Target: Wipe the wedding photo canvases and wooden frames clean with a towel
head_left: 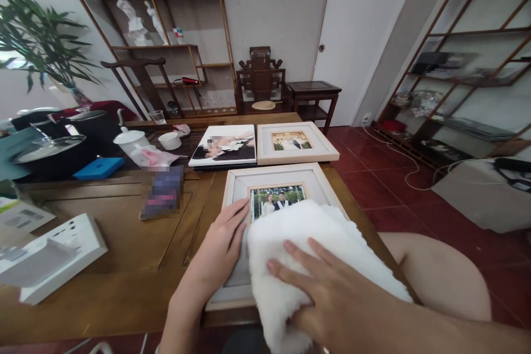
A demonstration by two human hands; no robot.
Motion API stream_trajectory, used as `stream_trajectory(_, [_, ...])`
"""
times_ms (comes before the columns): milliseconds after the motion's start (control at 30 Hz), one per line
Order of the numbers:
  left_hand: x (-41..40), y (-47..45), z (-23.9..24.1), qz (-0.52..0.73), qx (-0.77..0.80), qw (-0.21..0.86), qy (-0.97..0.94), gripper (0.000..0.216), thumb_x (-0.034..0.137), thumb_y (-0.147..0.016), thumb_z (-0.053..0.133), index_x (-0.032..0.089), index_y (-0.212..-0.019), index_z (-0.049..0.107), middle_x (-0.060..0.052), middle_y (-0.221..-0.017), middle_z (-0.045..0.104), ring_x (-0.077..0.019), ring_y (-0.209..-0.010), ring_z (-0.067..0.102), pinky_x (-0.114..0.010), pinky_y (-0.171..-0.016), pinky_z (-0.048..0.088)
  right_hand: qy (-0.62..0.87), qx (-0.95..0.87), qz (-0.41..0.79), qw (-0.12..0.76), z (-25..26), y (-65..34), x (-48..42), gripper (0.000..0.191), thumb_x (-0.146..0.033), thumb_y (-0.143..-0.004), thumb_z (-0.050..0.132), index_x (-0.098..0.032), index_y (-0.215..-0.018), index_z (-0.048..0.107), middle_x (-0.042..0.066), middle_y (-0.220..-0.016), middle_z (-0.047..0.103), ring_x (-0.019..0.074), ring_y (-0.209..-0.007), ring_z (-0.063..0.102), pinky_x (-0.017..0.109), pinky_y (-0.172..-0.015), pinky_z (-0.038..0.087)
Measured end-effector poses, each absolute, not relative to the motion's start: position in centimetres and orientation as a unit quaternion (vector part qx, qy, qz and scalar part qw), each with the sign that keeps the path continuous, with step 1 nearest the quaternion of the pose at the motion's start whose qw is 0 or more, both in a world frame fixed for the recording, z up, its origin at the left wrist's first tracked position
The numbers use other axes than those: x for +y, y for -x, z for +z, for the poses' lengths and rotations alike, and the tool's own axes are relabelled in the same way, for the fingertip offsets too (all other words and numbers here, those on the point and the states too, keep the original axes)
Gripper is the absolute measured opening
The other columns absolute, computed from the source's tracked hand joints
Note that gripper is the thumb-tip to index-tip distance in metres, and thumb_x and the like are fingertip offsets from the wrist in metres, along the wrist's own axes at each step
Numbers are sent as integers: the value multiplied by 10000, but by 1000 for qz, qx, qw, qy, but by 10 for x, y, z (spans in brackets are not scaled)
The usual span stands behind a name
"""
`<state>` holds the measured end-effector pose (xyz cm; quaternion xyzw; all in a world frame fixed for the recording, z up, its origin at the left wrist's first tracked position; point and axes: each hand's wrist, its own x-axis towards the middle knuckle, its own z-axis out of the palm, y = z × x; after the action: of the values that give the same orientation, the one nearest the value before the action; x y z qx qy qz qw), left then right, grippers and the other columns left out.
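A picture frame (233, 181) with a pale wooden border and a wedding photo inside lies on the near part of the table. My left hand (222, 243) rests on its left border, fingers stretched out and lying flat. A fluffy white cloth (307, 227) covers the lower right of the frame and part of its photo. On top of the cloth presses my right hand (319, 287), its fingers spread over the pile and its thumb partly hidden in a fold. Beyond are a second pale frame (327, 150) and a photo panel (226, 145), side by side.
The wooden table (136, 249) carries a white box insert (66, 265), a blue box (99, 168), a dark pot (50, 155) and a white teapot (129, 138) on the left. A beige stool (448, 271) stands at the right. Behind are a carved chair (260, 80) and shelves.
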<state>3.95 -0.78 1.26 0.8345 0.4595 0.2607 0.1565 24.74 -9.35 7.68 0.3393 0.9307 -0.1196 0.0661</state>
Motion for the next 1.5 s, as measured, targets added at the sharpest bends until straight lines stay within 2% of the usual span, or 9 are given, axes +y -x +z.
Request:
stream_trajectory(233, [-10,-39,15,253,463,156,-835,404,249,-941,331,128,-1264,542,-113,-1384,497,-212,-1292,438,-410,-1101,337,-429,896,-105,-45,57,-253,-56,457,-59,-740,466,-175,-1156,615,92,-1510,276,354,-1392,111,614,-1084,160])
stream_trajectory(367, [-11,-39,16,252,462,164,-834,403,261,-942,345,135,-1272,537,-106,-1388,493,-210,-1299,430,-397,-1105,329,-485,872,-23,-54,51,-252,-4,539,-18,-747,444,-141,-1263,540,108,-1533,209,388,-1390,48,639,-1070,145])
stream_trajectory(500, [-12,-39,17,265,467,178,-825,420,298,-954,347,163,-1332,473,-83,-1424,454,-189,-1329,389,-372,-1126,290,-475,879,28,-37,50,-239,25,493,-41,-764,461,-126,-1238,568,122,-1532,201,426,-1380,6,700,-1035,107])
stream_trajectory(667, [-17,-38,19,317,479,185,-798,508,352,-965,328,187,-1443,282,-53,-1537,260,-177,-1406,233,-362,-1156,201,-399,917,-11,4,54,-224,-1,415,-67,-755,497,-93,-1145,634,166,-1508,251,454,-1367,79,696,-1029,165])
stream_trajectory(767, [-18,-38,19,326,481,198,-790,516,374,-967,307,199,-1450,269,-37,-1550,225,-183,-1415,205,-369,-1158,190,-338,940,-36,-12,61,-222,-33,347,-107,-769,516,-84,-1083,661,195,-1479,304,458,-1356,137,666,-1038,201])
stream_trajectory(967, [-17,-37,19,291,496,229,-785,498,395,-966,293,171,-1405,367,-70,-1460,414,-186,-1342,372,-385,-1127,280,-266,957,-108,29,82,-233,-75,316,-240,-792,600,-139,-1084,665,145,-1472,345,400,-1344,255,610,-1064,234])
stream_trajectory(1167, [-16,-40,20,269,485,214,-804,455,375,-966,301,169,-1339,460,-68,-1416,474,-193,-1327,392,-410,-1132,273,-358,927,-115,4,84,-267,-68,287,-95,-791,459,-150,-967,679,121,-1361,509,270,-1309,379,467,-1072,309])
stream_trajectory(1333, [-18,-38,19,274,491,219,-797,476,394,-963,310,204,-1393,385,-64,-1454,424,-212,-1344,369,-426,-1127,277,-468,883,-30,-9,68,-265,-40,387,-54,-779,417,-72,-1114,611,215,-1439,369,382,-1354,245,610,-1036,262])
stream_trajectory(1500, [-22,-35,19,318,475,217,-792,560,398,-968,303,237,-1483,153,-37,-1560,191,-206,-1418,193,-396,-1157,173,-460,887,-19,-14,64,-222,0,445,-58,-787,440,-80,-1213,569,209,-1493,261,414,-1374,135,676,-1020,205])
